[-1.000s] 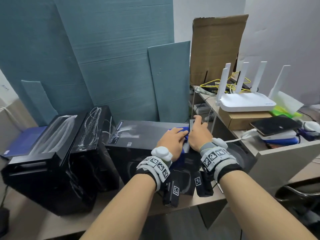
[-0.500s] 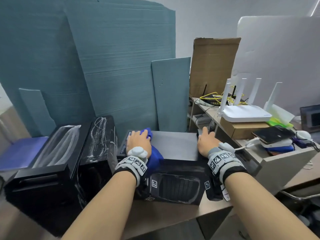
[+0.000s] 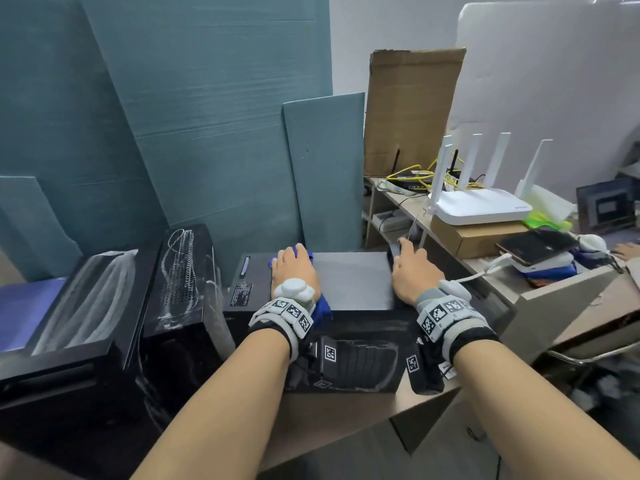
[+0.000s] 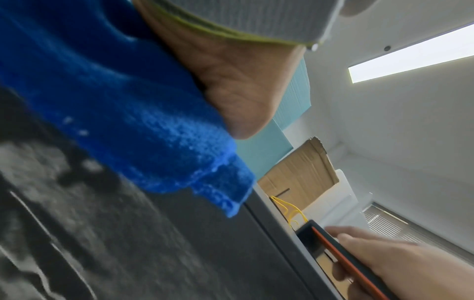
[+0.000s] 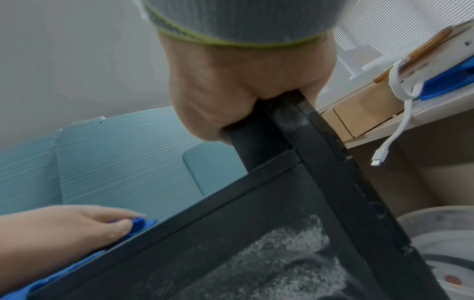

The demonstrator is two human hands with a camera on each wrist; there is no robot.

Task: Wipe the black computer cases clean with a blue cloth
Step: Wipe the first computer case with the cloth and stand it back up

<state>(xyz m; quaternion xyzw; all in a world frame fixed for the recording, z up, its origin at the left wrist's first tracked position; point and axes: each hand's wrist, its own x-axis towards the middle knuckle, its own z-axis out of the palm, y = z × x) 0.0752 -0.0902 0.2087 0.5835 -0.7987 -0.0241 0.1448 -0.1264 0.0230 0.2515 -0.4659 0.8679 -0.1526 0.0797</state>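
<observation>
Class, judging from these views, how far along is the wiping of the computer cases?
Done: the middle black computer case has a clean grey top. In hand: left hand presses the blue cloth there; right hand steadies its edge. Left: dusty front panel and two streaked left cases.

Black computer case (image 3: 349, 282) (dusty grey-white smears), bright blue cloth (image 4: 133, 121), teal panels (image 3: 207, 116) behind.

The head view looks forward and down from above at the computer case (image 3: 349, 282), both forearms in front. The left wrist view sits very low and close under the left hand (image 4: 238, 81), facing along the case toward the right hand (image 4: 400, 263). The right wrist view, equally close, faces back toward the left hand (image 5: 64, 229). All three share the case top.
</observation>
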